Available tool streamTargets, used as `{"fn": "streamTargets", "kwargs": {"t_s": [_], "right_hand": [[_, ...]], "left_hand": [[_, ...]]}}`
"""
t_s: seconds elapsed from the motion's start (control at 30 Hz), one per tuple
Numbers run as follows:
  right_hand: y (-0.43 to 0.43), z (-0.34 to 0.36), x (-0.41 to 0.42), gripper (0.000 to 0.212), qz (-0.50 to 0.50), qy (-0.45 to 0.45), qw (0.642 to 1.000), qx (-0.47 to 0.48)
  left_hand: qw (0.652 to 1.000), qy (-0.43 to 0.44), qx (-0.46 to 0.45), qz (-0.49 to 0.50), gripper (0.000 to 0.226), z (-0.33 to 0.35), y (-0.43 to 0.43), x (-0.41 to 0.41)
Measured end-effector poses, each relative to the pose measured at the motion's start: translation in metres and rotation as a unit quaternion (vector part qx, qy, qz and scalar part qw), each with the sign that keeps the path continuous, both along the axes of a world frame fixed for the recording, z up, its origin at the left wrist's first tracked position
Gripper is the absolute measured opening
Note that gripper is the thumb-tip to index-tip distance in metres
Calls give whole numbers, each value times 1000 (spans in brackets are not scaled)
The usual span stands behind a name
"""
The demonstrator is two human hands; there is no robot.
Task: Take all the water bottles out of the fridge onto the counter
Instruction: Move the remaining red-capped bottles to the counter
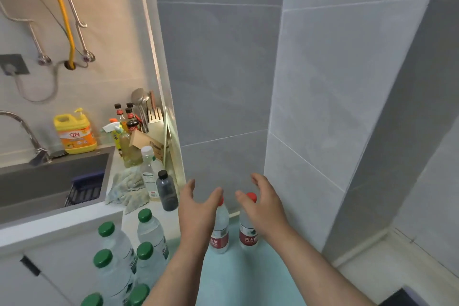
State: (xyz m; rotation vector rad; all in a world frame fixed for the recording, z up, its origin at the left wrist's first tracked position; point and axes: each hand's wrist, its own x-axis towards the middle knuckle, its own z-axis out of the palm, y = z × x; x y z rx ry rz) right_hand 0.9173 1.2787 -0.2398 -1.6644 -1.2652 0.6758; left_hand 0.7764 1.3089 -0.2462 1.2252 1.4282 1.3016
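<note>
Hovering to the right of the steel sink (49, 181), the left hand (198, 208) and the right hand (263, 204) have their fingers spread and a little bent, and they grip nothing. Far to the right of the sink, two water bottles with red caps stand upright on a pale green surface (236, 281). The left hand covers part of the left red-capped bottle (221, 221) (whether it touches the bottle, I cannot tell). The right hand is around the cap of the right red-capped bottle (248, 236) but does not close on it. Each of the two has a red label with white Chinese characters, which I can read only in part.

Six green-capped water bottles (149, 228) stand close together on the white counter (62, 222), in front of the sink and to its right; their labels are not readable. Behind the sink, by the wall, is a yellow detergent jug (74, 131) whose orange label shows the characters 立白. At the right edge of the sink lie a crumpled cloth (129, 186) and a dark bottle with a black cap (167, 191).
</note>
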Motion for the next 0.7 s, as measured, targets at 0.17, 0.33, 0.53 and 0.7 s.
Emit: {"fn": "streamTargets", "kwargs": {"t_s": [0.17,0.33,0.53,0.7], "right_hand": [[-45,54,-42,55,62,-3,996,69],[-101,97,-92,47,152,15,981,116],[-189,133,-175,41,276,54,947,157],[-255,163,-254,42,370,82,907,184]], "left_hand": [[997,13,78,-8,67,56,-64,-59],[992,54,110,32,54,106,-147,-131],[977,116,144,104,42,150,-277,-219],[961,129,162,181,38,178,-378,-279]]}}
